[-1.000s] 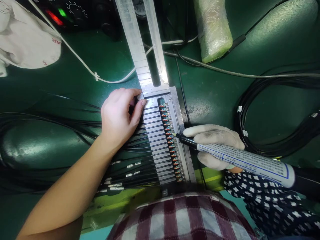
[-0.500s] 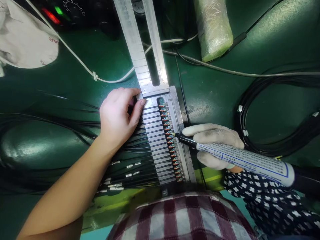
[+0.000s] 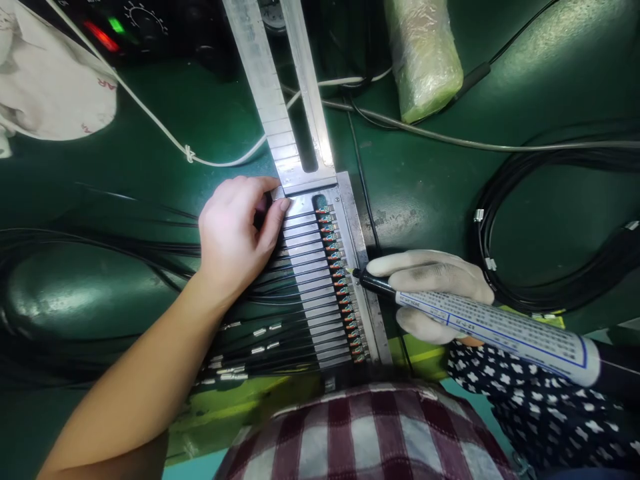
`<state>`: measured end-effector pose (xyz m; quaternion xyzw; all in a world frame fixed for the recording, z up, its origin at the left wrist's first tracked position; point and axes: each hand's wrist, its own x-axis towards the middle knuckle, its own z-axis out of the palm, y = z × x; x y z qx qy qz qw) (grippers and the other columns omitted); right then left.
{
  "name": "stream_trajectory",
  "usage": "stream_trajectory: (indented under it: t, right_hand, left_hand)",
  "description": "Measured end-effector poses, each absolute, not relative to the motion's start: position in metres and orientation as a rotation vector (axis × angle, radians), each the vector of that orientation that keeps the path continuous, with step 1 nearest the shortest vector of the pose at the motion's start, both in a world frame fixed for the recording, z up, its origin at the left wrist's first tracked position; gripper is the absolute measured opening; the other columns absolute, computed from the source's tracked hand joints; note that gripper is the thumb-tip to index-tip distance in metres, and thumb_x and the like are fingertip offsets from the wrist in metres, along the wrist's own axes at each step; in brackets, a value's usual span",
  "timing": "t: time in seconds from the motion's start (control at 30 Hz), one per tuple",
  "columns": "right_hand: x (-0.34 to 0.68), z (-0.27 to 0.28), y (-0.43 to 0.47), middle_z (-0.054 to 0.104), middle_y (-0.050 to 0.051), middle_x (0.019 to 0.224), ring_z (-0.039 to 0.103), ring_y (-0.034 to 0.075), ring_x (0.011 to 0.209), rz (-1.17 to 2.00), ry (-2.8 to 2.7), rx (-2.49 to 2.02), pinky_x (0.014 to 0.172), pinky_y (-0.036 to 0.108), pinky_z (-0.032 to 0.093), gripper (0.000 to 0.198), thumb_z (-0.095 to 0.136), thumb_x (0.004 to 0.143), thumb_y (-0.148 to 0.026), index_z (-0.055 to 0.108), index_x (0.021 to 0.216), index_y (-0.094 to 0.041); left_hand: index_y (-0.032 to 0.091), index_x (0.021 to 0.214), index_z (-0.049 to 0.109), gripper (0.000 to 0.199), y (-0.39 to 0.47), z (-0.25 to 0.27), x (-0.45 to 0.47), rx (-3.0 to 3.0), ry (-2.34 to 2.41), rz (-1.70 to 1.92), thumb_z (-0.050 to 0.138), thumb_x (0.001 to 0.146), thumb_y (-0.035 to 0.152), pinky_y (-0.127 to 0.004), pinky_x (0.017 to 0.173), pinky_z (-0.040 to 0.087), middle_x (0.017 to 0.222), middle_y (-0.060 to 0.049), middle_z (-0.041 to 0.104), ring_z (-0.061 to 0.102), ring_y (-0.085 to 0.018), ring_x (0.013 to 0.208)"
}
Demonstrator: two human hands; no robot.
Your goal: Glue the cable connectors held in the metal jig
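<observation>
My bare left hand (image 3: pixel 237 237) pinches the upper left edge of a slotted metal fixture (image 3: pixel 313 293) between thumb and fingers. Black cables (image 3: pixel 306 258) lie side by side in its grooves. Their stripped ends, with small coloured wires and metal connectors (image 3: pixel 340 283), line up over a long slot. My right hand (image 3: pixel 440 273), in a white glove, is closed around a thick marker-style pen (image 3: pixel 490 327) with a printed white barrel and black collar. The pen's pale nib points at the connectors near the middle of the row; I cannot tell whether it touches.
A long metal arm (image 3: pixel 260 80) extends from the fixture's top. At the right lies a coil of black cable (image 3: pixel 483 247); a plastic-wrapped roll (image 3: pixel 427 63) stands at the back. White cloth (image 3: pixel 60 80) and a black box with lights (image 3: pixel 145 27) sit at upper left.
The pen and my right hand have shifted slightly right and down, and the nib has drawn a little to the right. My left hand keeps its hold on the fixture.
</observation>
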<state>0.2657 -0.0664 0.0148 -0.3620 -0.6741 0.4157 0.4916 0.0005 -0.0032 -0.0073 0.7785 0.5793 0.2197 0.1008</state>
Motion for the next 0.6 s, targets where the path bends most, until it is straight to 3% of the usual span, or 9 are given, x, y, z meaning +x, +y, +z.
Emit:
stream_trajectory:
  t: [0.2, 0.37, 0.53, 0.6]
  right_hand:
    - [0.2590, 0.0124, -0.0609, 0.077, 0.007, 0.104, 0.075, 0.022, 0.074, 0.841, -1.670, -0.802, 0.053, 0.032, 0.066, 0.047, 0.073, 0.071, -0.015, 0.071, 0.117, -0.023]
    - [0.2585, 0.0137, -0.0624, 0.077, 0.003, 0.102, 0.074, 0.021, 0.068, 0.818, -1.675, -0.847, 0.047, 0.032, 0.063, 0.045, 0.073, 0.072, -0.016, 0.070, 0.114, -0.031]
    - [0.2589, 0.0103, -0.0650, 0.077, 0.004, 0.102, 0.074, 0.019, 0.067, 0.811, -1.636, -0.837, 0.052, 0.029, 0.065, 0.039, 0.074, 0.074, -0.019, 0.071, 0.112, -0.027]
    - [0.2619, 0.0118, -0.0661, 0.077, 0.004, 0.104, 0.075, 0.020, 0.072, 0.942, -1.624, -0.901, 0.059, 0.030, 0.066, 0.037, 0.078, 0.072, -0.024, 0.071, 0.108, -0.028]
  left_hand:
    - [0.016, 0.103, 0.066, 0.024, -0.0032, -0.0072, 0.0008, 2.316, 1.704, 0.663, 0.054, 0.093, 0.035, -0.031, 0.073, 0.044, 0.074, -0.002, 0.054, 0.052, -0.017, 0.076]
    - [0.017, 0.105, 0.065, 0.025, -0.0033, -0.0074, 0.0003, 2.314, 1.716, 0.638, 0.053, 0.094, 0.037, -0.031, 0.074, 0.045, 0.075, -0.002, 0.055, 0.053, -0.017, 0.077]
    - [0.020, 0.104, 0.065, 0.026, -0.0036, -0.0071, 0.0005, 2.275, 1.747, 0.619, 0.052, 0.094, 0.039, -0.033, 0.075, 0.046, 0.074, -0.001, 0.054, 0.055, -0.018, 0.078]
    - [0.022, 0.104, 0.064, 0.024, -0.0037, -0.0070, 0.0005, 2.245, 1.742, 0.619, 0.052, 0.094, 0.040, -0.035, 0.077, 0.046, 0.075, -0.002, 0.054, 0.056, -0.019, 0.080]
